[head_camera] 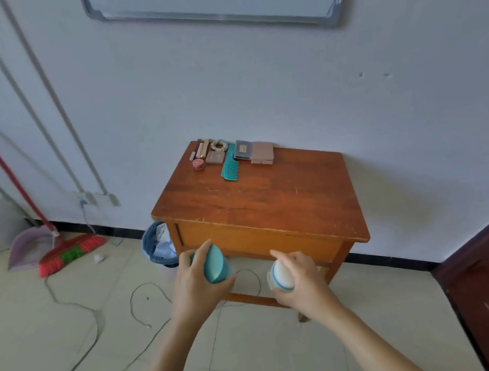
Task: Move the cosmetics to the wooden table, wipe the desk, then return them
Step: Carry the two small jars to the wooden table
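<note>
Against the far wall, counter: wooden, with cosmetics lined up in its back-left corner and the front half bare. I read this as the carrying-over leg, before any wiping, though a return trip could look much alike.
left hand: fingers and thumb curled round the teal bottle, held in the air short of the counter's front edge and lower than its top.
right hand: wrapped round the white jar, forefinger laid over its top, about level with the left hand and apart from it.
teal bottle: tilted in my grip, touching nothing else.
white jar: blue-banded, also clear of the counter.
comb: teal, lying in front of the row. It is the laid piece nearest my hands, yet well apart from them.
palettes: a grey one and a pinkish one, side by side at the back edge.
small pieces: a round red pot, a square compact, tubes and a hair tie, left of the comb.
next move: I judge both hands must rise above the front edge, reach in and stand the two containers on bare wood near the row, without nudging the comb.
</note>
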The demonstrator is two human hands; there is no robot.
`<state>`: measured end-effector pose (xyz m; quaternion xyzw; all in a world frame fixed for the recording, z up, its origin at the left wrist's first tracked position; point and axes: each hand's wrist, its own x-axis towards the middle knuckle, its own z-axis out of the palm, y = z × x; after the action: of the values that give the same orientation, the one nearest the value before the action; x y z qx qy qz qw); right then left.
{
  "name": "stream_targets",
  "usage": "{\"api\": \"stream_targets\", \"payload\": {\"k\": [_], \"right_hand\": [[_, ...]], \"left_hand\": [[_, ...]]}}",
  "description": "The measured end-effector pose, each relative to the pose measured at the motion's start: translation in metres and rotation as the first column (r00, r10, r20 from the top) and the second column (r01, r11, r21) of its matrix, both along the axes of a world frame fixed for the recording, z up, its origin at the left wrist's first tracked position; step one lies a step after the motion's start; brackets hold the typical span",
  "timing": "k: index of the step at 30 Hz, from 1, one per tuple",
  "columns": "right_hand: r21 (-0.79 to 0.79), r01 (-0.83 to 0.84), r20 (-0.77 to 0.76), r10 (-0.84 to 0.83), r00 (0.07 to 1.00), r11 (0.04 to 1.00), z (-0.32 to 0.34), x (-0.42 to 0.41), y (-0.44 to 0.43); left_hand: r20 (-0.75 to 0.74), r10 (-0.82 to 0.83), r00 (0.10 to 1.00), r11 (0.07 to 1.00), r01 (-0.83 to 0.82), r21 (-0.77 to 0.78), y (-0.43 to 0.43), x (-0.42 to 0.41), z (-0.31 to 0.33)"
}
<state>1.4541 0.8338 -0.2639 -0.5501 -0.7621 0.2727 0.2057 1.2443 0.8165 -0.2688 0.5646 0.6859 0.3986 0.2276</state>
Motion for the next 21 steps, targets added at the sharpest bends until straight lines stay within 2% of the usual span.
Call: {"api": "stream_targets", "payload": {"k": [5,9,14,17,21], "right_hand": [[-0.067,0.025,0.031,-0.023,0.999,0.997,-0.022,0.022,0.061],[-0.03,0.085,0.021,-0.084,0.996,0.996,-0.022,0.053,0.134],[-0.005,0.068,-0.016,-0.068,0.998,0.998,-0.013,0.083,0.208],[0.017,0.073,-0.002,-0.073,0.997,0.997,-0.007,0.105,0.243],[-0.006,0.09,0.022,-0.09,0.996,0.996,-0.014,0.128,0.267]], "left_hand": [[-0.01,-0.093,0.996,0.993,0.092,-0.071,0.065,0.023,-0.021],[-0.057,-0.12,0.991,0.99,0.116,-0.077,0.123,0.046,-0.022],[-0.152,-0.127,0.98,0.989,0.114,-0.09,0.203,0.076,-0.006],[-0.134,-0.11,0.985,0.993,0.103,-0.059,0.242,0.101,0.001],[-0.112,-0.167,0.98,0.984,0.157,-0.088,0.268,0.128,-0.012]]}}
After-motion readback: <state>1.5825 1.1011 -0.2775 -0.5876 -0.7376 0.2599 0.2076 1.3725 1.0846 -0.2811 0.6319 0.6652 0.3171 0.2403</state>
